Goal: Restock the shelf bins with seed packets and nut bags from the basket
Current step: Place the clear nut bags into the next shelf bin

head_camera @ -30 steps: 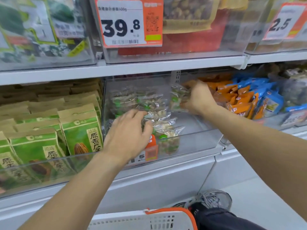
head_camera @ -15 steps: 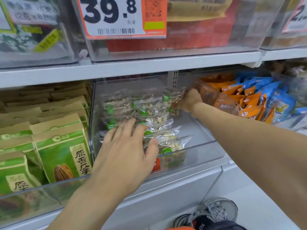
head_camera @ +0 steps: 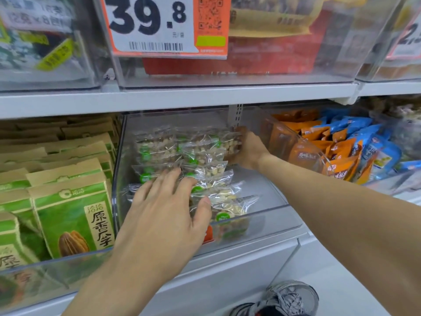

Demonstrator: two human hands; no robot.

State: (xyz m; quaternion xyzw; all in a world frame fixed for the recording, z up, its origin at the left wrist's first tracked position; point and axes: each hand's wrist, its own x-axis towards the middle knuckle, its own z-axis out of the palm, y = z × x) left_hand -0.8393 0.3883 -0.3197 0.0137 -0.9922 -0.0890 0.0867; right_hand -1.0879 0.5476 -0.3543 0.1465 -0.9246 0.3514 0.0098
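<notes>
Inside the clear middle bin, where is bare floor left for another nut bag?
Bare floor shows along the clear bin's right side, between the nut bags and its right wall, below the right hand. The left and middle are crowded, the left hand lying over them.

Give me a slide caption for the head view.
Both hands, left and right, tidy clear nut bags in a shelf bin.

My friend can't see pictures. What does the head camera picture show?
Two hands reach into a clear shelf bin of small nut bags; the left hand rests flat on them, and the right hand holds bags at the back. Green seed packets fill the bin beside it.
</notes>
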